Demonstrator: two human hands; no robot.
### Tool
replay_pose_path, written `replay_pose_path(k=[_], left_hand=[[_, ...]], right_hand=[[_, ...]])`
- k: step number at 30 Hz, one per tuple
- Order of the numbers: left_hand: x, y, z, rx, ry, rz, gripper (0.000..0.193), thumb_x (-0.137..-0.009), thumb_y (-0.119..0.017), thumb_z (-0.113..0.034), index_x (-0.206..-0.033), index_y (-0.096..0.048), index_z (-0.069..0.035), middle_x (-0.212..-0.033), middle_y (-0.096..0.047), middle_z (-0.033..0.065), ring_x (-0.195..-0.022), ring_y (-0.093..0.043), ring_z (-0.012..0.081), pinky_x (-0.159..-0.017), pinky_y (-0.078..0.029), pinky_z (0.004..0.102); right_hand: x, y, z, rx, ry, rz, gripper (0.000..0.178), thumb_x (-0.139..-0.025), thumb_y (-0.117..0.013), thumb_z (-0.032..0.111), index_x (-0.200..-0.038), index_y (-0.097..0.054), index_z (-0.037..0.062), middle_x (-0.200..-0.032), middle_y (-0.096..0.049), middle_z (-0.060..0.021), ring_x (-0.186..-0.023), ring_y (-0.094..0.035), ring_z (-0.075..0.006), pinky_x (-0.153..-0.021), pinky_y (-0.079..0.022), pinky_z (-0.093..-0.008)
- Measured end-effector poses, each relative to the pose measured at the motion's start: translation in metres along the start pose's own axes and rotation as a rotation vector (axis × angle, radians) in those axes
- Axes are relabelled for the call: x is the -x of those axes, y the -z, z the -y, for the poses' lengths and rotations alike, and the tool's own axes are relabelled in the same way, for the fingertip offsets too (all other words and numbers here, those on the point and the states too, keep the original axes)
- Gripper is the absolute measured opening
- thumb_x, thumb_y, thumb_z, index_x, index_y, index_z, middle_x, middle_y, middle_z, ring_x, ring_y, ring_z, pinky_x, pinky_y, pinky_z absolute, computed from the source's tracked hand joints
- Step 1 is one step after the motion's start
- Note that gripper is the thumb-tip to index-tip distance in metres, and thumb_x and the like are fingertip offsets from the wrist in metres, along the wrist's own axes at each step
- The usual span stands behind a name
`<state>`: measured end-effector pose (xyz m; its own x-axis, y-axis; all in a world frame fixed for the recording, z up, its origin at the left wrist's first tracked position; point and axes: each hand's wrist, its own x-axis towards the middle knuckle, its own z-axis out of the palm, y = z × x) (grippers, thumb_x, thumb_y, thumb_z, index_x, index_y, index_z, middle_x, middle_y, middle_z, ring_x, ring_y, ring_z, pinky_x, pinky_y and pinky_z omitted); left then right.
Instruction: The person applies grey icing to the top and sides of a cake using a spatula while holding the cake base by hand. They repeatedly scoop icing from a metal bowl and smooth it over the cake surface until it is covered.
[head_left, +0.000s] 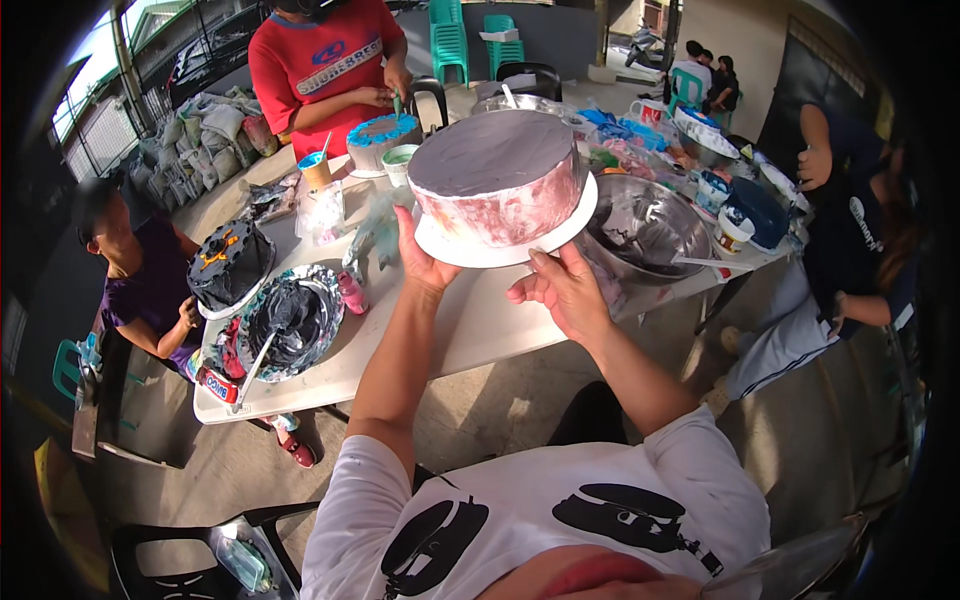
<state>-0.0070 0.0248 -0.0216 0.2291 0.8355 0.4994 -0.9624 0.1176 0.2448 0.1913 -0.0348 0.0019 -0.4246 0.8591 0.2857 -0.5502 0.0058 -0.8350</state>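
A round cake (498, 180) with a grey frosted top and pinkish-white smeared sides is raised above the near edge of the table. It sits on a white cake board (470, 252), which both my hands hold. My left hand (428, 262) supports the board's left side from below, its thumb up along the rim. At the front right, my right hand (568, 293) grips the board's edge, fingers partly curled beneath it. Behind the cake, to its right, a large steel bowl (650, 215) holds dark grey frosting.
On the white table (450, 350), a basin (290, 320) of black frosting with a spatula stands left, beside a black cake (231, 262). Across the table, a person in red (325, 75) works on a blue-topped cake (383, 140). Other people sit left and stand right.
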Motion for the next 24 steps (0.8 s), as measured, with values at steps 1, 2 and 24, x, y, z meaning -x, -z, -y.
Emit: replay_pose_path(k=[1,2,24], left_hand=[[0.0,0.004,-0.001,-0.003,0.003,0.0,0.076,-0.076,-0.031,-0.065,-0.128,-0.031,-0.009,-0.129,-0.035,0.0126,-0.117,-0.035,0.0323,-0.097,-0.025,0.0508],[0.0,0.007,-0.003,-0.038,-0.012,-0.045,0.072,-0.078,-0.032,-0.062,-0.127,-0.032,-0.009,-0.128,-0.037,0.0127,-0.116,-0.037,0.0323,-0.096,-0.028,0.0504],[-0.002,0.026,0.0,-0.171,-0.07,-0.169,0.049,-0.088,-0.029,-0.042,-0.124,-0.038,-0.009,-0.123,-0.043,0.0121,-0.11,-0.042,0.0311,-0.093,-0.034,0.0464]], right_hand=[[0.002,0.004,0.003,-0.004,0.003,-0.001,0.036,-0.086,-0.046,0.013,-0.119,-0.035,0.0054,-0.092,-0.055,-0.0154,-0.067,-0.057,-0.0216,-0.063,-0.047,-0.0336],[0.006,0.011,0.007,0.026,-0.052,0.075,0.037,-0.086,-0.046,0.012,-0.121,-0.033,0.0051,-0.092,-0.055,-0.0134,-0.066,-0.058,-0.0202,-0.062,-0.047,-0.0313],[0.09,0.17,0.11,0.776,0.203,-0.709,0.04,-0.083,-0.051,0.029,-0.114,-0.044,0.0045,-0.058,-0.042,0.0014,-0.042,-0.036,-0.005,-0.037,-0.029,-0.0186]])
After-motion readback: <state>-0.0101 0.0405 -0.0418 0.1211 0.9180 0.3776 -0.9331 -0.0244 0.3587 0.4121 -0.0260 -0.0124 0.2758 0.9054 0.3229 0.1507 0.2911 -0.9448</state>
